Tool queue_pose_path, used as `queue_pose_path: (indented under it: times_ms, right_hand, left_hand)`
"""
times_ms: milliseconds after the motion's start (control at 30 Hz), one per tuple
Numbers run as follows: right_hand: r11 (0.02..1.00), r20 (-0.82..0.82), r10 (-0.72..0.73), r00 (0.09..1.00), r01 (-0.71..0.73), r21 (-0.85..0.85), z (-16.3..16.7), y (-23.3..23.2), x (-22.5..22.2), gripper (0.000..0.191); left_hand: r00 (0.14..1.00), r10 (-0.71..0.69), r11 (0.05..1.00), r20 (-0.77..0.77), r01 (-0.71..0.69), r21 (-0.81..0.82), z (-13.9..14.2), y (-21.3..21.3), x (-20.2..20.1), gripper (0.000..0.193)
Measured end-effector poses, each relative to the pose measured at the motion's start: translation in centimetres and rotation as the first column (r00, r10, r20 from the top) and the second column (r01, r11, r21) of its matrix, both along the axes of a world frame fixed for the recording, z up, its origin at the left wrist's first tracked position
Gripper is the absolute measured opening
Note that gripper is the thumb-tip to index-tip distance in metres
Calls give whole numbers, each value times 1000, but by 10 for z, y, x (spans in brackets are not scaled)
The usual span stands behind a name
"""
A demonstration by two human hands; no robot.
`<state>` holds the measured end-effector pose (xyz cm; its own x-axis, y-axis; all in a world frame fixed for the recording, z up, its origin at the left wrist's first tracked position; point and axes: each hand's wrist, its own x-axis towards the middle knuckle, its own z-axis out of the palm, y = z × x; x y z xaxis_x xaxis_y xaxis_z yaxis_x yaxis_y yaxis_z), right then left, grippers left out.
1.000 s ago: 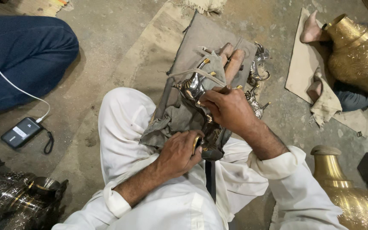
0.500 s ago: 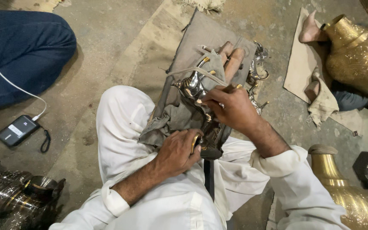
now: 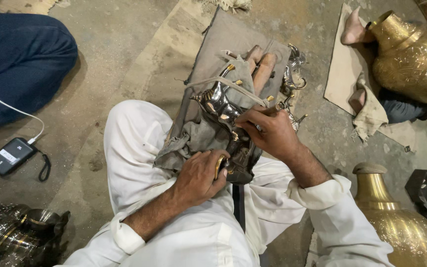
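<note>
Left hand (image 3: 201, 175) closed around the base of a shiny metal figurine (image 3: 223, 111); right hand (image 3: 268, 131), just beyond, pinches a small tool against it, grey cloth (image 3: 193, 141) beneath.

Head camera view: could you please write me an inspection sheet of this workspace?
Surface: bare concrete floor, grey cloth mat.
Job's things: shiny metal animal figurine on the lap, over a rag.
Clutter: brass vases right; dark metalware lower left; small metal figures.
Hands: left hand grips the figurine's lower end; right hand rests on its middle.
Cables: white cable into a black device.
Surroundings: another person's blue-clad leg; bare feet by the vase.
</note>
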<state>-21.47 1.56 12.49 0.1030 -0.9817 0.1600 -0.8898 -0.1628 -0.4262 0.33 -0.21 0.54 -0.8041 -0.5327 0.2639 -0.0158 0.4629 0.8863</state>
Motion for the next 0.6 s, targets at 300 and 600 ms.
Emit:
queue_pose_path:
  times_ms: [300,600]
  right_hand:
    - [996,-49,28,998,-24,84,-2,0,-6,15]
    - [973,426,-190,885,110,205,7,26,27,67]
  left_hand:
    - [1000,4,1000,-3,-4,-7,1,-1,1,38]
    - [987,154,972,-55,-141,188,28,-38,13,48]
